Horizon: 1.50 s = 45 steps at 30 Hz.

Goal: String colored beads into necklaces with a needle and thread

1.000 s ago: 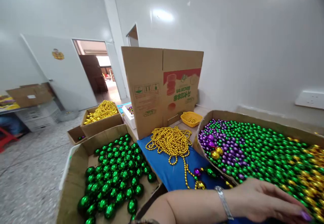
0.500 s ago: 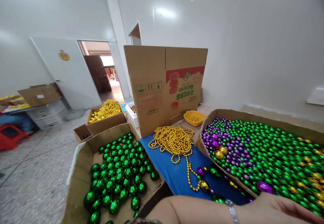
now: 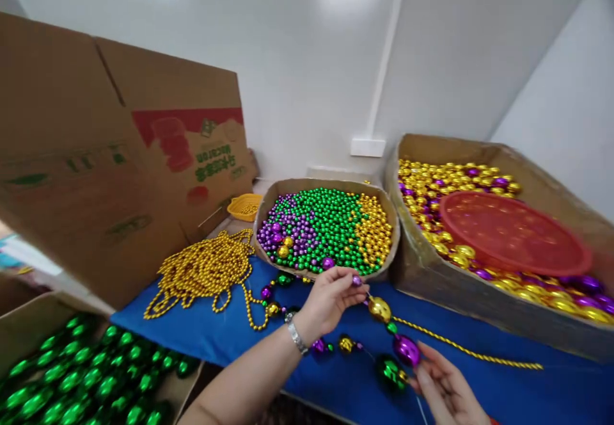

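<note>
My left hand, with a silver bracelet at the wrist, pinches a small purple bead just in front of the bead box. From there a string runs through a gold ball, a small green bead and a large purple ball. My right hand has its fingertips closed on the bead string beside that purple ball. Below it hangs a large green ball. More of the strung beads, with a smaller gold ball, lie on the blue cloth, partly hidden by my left forearm.
An oval cardboard box holds small purple, green and gold beads. Right of it, a larger box contains gold and purple balls under a red basket. Gold bead chains, green balls and a tall carton are at left.
My view has swung to the right. Both hands now show above the blue cloth with the bead string between them; before, only one braceleted arm showed at the lower edge.
</note>
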Motion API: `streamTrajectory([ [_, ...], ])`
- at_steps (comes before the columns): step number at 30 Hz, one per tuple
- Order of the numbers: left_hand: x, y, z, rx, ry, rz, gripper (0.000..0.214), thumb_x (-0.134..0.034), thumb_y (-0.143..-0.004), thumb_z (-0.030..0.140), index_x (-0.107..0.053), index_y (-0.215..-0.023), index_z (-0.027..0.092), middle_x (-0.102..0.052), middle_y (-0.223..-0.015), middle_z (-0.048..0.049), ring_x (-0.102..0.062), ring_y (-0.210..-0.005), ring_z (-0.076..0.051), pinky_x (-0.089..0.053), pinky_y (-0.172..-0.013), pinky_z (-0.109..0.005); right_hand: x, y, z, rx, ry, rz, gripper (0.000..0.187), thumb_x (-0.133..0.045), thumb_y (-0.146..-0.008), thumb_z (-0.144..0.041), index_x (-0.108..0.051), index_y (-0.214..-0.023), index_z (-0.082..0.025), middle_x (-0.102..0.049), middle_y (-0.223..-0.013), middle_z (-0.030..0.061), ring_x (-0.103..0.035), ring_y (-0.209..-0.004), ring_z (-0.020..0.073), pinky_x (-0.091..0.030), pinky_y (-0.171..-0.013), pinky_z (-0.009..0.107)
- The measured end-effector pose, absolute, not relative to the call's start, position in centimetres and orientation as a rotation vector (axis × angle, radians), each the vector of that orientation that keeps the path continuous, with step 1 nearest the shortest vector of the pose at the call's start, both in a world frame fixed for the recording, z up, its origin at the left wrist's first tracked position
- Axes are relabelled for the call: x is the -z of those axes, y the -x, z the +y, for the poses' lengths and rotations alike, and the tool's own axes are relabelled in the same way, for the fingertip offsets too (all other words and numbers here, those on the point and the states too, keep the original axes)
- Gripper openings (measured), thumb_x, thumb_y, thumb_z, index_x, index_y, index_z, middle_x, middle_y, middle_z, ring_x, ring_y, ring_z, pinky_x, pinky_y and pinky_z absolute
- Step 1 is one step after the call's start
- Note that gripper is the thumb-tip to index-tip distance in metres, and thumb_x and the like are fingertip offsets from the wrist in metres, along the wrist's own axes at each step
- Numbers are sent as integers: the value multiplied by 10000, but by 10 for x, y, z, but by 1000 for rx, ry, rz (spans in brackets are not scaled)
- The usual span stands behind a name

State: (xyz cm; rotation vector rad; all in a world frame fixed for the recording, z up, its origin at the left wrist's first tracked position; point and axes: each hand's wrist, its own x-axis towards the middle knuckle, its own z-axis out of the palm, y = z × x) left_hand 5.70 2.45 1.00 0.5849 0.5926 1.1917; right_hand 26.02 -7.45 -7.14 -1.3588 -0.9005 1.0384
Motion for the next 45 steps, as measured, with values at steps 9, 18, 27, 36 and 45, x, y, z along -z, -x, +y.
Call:
streamTrajectory([
  [9,-7,-57,24,-1205,-668,615,280,-755,-709,308,-655,-890,120,-698,-874,-86,-676,-782,-173,-506,-734,-277,54,-251,-76,-1024,1332,-937,530,-716,-664,-549,-649,-1063,-207,-679,-917,62,-637,-784,215,-558,-666,276],
  [18,-14,-57,24,-1195,-996,710,306,-752,-697,340,-685,-901,122,-701,-875,-82,-642,-740,-149,-501,-698,-266,60,-259,-73,-949,1360,-1062,468,-661,-735,-536,-637,-1077,-217,-648,-849,37,-611,-751,185,-523,-705,280],
  [27,-5,-106,23,-1082,-1194,700,238,-720,-717,317,-687,-860,130,-706,-850,-70,-625,-733,-143,-490,-694,-256,82,-296,-54,-916,1341,-1026,428,-697,-718,-493,-639,-1035,-211,-671,-894,43,-607,-831,185,-478,-784,293],
  [36,25,-135,24,-992,-1332,740,230,-685,-740,340,-684,-838,132,-691,-744,-53,-630,-675,-155,-489,-646,-257,129,-271,-56,-958,1352,-1009,470,-539,-815,-537,-548,-1144,-201,-656,-1078,88,-636,-941,225,-532,-770,350],
  [45,-8,-122,26,-1002,-1709,714,173,-641,-780,302,-671,-756,133,-687,-928,-97,-636,-844,-186,-491,-738,-287,90,-292,-56,-794,1478,-1185,415,-535,-828,-449,-596,-1146,-190,-662,-1041,104,-635,-705,184,-535,-601,303],
])
